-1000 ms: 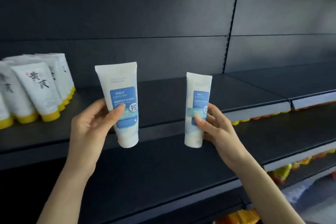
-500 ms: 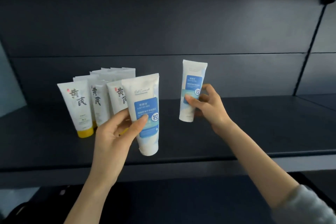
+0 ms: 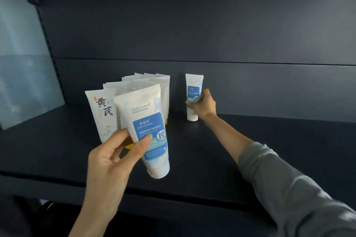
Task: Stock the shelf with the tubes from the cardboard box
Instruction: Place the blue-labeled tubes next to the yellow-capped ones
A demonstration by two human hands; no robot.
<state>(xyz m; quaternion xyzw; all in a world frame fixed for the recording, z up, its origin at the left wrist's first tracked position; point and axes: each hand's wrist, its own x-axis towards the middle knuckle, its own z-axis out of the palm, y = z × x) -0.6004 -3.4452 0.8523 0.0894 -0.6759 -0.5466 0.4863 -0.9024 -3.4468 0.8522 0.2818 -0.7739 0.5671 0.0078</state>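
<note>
We see the left hand [image 3: 111,161] gripping a white tube with a blue label [image 3: 148,131]. The thumb lies across the label's lower left and the fingers curl behind the tube. It hangs cap down over the near half of the dark shelf [image 3: 240,152], clear of the board. Its crimped top leans to the left, and in our view it overlaps the stock behind it.

Farther back and to the right, the right hand [image 3: 205,106] wraps a second blue-label tube [image 3: 193,84] around its lower middle, with the fingertips curled onto the front of the label. This tube is upright, cap down, close to the dark back panel [image 3: 192,31]. Its white cap sits at the level of the shelf board, though we cannot tell whether it bears its own weight. A grey sleeve [image 3: 292,188] covers the right forearm from about the elbow towards us.

To the left of that far tube, and just apart from it, a cluster of white tubes with black brush lettering [image 3: 101,109] stands cap down in rows. A bit of yellow cap shows beneath the left hand's fingers. At the far left edge of the shelf bay stands a pale, bluish panel [image 3: 23,67].
</note>
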